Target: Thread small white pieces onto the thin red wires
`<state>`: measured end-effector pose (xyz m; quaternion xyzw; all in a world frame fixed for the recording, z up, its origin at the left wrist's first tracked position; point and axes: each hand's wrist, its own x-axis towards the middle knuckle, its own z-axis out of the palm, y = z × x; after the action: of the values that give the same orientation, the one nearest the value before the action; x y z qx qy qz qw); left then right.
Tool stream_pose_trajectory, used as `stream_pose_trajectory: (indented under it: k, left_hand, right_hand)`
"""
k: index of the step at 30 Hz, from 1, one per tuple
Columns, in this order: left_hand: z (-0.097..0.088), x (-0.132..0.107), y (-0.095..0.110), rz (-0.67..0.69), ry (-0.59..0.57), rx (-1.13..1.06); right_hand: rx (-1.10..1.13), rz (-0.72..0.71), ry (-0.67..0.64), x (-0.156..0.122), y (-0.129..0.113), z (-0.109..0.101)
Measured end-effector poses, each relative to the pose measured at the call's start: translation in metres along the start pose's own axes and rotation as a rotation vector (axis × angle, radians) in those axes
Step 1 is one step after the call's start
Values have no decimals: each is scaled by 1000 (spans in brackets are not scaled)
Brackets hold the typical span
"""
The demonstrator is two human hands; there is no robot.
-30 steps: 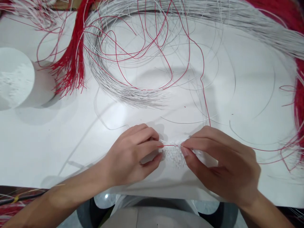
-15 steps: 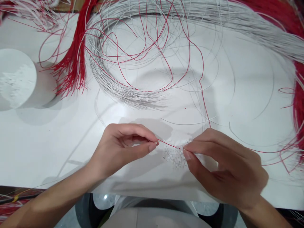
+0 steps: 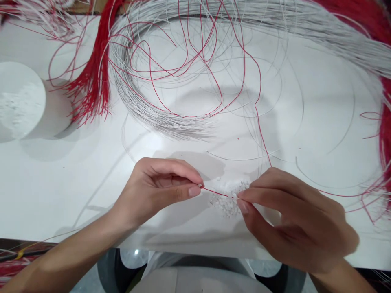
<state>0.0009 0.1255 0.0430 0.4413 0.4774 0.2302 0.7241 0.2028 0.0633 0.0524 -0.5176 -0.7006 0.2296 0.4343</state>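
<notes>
Between thumb and forefinger, my left hand (image 3: 171, 183) is closed on a thin red wire (image 3: 215, 191). A tiny white bit shows at those fingertips. The wire's short free length points toward my right hand (image 3: 244, 199), whose thumb and forefinger pinch a small whitish piece right by the wire's tip. Whether the tip is inside that piece is too small to tell. Under the fingertips lies a pile of small white, translucent pieces (image 3: 224, 207) on the white table (image 3: 91, 175). Another red wire (image 3: 263, 136) runs down behind my right hand.
A large coil of white wires (image 3: 159, 118) lies at the back, with loose red strands over it. A red wire bundle (image 3: 97, 81) hangs left of it, beside a white container (image 3: 58, 110). More red wires (image 3: 386, 134) line the right edge.
My right hand has shifted slightly right and down, and the wire's exposed stretch now slopes a little lower. My left hand has barely moved and keeps its pinch.
</notes>
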Motion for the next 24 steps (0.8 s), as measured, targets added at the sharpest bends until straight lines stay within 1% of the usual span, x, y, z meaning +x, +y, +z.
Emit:
stream_pose_trajectory:
  k: [14,20,24]
  left_hand:
    - [1,-2,1,25,-8,58]
    - [5,-5,1,40,37,60]
    - [7,-5,0,37,46,54]
  right_hand:
    - [-36,21,-69,2,-1,0]
    - [-43,34,-104,0,-2,1]
    - [-28,25,-109,-2,-2,1]
